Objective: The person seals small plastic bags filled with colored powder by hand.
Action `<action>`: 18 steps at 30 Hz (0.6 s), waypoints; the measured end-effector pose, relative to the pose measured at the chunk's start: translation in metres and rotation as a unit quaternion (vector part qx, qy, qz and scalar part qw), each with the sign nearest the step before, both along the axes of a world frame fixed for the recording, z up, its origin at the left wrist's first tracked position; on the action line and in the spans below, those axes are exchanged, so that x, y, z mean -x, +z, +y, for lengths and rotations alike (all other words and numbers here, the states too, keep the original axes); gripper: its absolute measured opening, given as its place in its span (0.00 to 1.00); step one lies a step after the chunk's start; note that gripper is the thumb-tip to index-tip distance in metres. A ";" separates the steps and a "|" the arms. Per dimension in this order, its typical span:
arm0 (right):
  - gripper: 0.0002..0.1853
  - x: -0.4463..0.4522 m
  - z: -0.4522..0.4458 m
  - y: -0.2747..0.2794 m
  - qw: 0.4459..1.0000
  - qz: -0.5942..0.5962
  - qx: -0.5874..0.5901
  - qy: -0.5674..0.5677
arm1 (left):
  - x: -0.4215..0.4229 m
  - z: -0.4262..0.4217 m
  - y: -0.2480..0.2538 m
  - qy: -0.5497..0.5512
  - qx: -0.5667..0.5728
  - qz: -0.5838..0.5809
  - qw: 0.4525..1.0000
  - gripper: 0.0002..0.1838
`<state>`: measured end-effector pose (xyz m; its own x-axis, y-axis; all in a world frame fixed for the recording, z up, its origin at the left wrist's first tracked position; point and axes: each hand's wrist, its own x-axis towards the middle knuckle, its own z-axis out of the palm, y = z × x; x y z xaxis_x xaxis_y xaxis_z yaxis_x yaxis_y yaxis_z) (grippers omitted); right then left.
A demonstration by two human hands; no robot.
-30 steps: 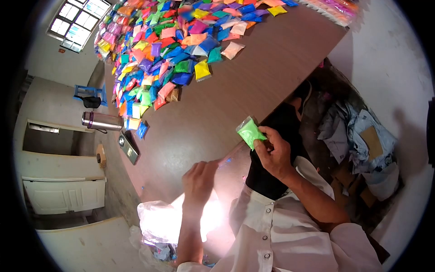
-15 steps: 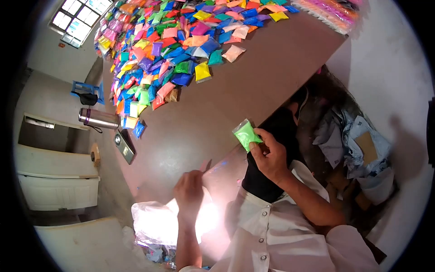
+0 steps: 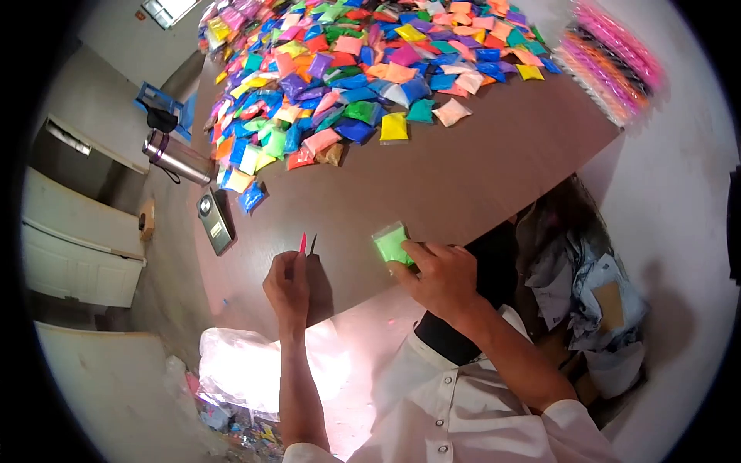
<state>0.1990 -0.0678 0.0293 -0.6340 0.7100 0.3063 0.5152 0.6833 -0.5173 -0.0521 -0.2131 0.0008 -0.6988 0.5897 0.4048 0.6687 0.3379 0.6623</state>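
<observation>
From my far seat I see one clear change: the left hand (image 3: 287, 287), which half a second ago was low and showed no object, is now raised higher over the surface (image 3: 478, 147), and it pinches a slim pink pointed thing (image 3: 302, 243), the tip directed away from the body. (A dark thin shape just beside it is perhaps only its shadow; I cannot tell surely.) The right hand (image 3: 441, 279) grips the green packet (image 3: 392, 245) by one side, as it did before, so now both hands are occupied and stand near each other, which I judge to be a preparation for using them together. The packet is above the near edge of the surface, well apart from the heap of coloured packets (image 3: 359, 92); whether it touches the surface, I cannot tell. As for writing, I can read none: the phone (image 3: 216, 224) has a small pale patch, too small for me, and the flask (image 3: 179, 157) shows no legible brand.
</observation>
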 end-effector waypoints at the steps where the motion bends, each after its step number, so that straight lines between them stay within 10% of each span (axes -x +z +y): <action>1: 0.19 -0.001 0.002 0.006 1.000 -0.007 -0.003 0.006 | -0.001 0.000 0.001 0.001 -0.001 -0.003 1.000 0.06; 18: 0.31 0.015 0.017 -0.004 0.976 -0.063 -0.085 0.192 | -0.002 -0.001 0.008 0.003 -0.004 -0.081 0.997 0.06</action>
<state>0.1841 -0.0506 0.0250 -0.8837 0.3579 0.3016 0.2557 0.9089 -0.3294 -0.0500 -0.2145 0.0087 -0.7586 0.5830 0.2910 0.5512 0.3360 0.7637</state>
